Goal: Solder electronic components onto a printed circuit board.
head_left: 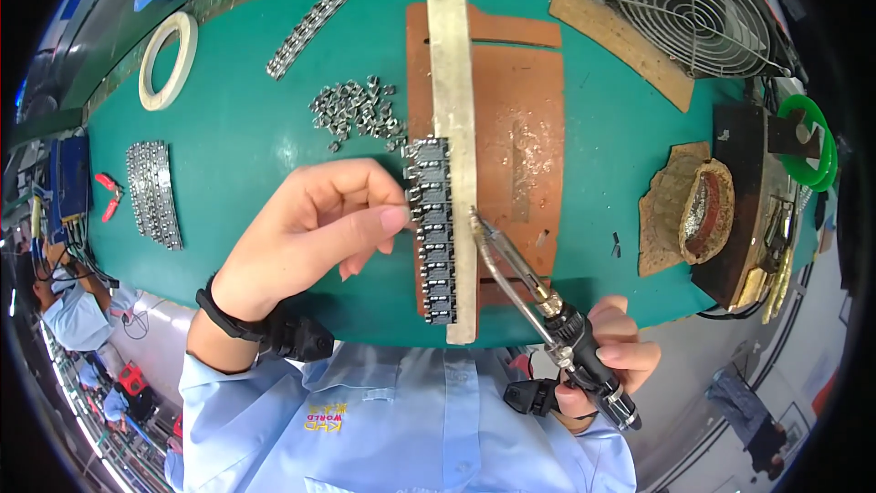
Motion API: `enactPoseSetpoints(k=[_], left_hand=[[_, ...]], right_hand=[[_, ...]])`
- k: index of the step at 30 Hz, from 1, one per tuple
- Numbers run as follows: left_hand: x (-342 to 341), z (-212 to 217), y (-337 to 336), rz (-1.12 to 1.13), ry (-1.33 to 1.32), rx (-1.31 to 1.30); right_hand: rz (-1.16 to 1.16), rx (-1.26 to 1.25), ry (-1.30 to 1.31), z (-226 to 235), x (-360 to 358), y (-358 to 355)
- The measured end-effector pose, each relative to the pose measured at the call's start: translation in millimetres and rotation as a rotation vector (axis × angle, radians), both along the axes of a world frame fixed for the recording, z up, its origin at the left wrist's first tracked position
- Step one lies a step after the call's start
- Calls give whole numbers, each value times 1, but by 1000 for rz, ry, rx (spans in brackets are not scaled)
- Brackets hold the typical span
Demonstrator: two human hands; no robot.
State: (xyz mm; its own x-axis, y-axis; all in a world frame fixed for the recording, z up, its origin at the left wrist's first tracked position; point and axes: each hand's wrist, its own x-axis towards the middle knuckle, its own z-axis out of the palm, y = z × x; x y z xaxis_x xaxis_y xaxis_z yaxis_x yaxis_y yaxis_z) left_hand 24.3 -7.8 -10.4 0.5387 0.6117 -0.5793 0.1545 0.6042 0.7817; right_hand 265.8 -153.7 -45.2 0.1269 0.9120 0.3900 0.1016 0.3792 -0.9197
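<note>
A row of small black components [438,246] with metal pins lies along the left edge of a pale, straight bar [450,64]. My left hand [315,228] is closed in a pinch at the row's left side, thumb and forefinger together; whatever is between the fingertips is too small to make out. In my right hand [622,347] is a soldering iron [577,338] with a thin feed tube beside its shaft. Its tip points up and left, at the bar's right edge near the middle. Under the bar is a reddish-brown board [520,110], specked with shiny bits.
Loose small metal parts [356,114] are heaped beyond my left hand. Farther left are metal strips [153,192], another strip [321,18], a tape roll [169,62] and red-handled pliers [109,197]. A fan [693,9] and a solder-crusted holder [707,210] stand on the right.
</note>
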Motion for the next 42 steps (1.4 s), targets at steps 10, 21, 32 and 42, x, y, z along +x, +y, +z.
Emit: enactPoseSetpoints(k=[10,21,32,42], left_hand=[[-19,-5,-8,-11,-53,33],[-26,-5,-5,-50,-55,63],[-26,-2,-3,-52,-50,47],[-33,9,1,104,50,199]], right_hand=[[18,-69,-96,12,-29,-2],[-1,-100,-93,8,-40,-5],[34,-96,-124,18,-36,4],[24,-83,-118,21,-37,7]])
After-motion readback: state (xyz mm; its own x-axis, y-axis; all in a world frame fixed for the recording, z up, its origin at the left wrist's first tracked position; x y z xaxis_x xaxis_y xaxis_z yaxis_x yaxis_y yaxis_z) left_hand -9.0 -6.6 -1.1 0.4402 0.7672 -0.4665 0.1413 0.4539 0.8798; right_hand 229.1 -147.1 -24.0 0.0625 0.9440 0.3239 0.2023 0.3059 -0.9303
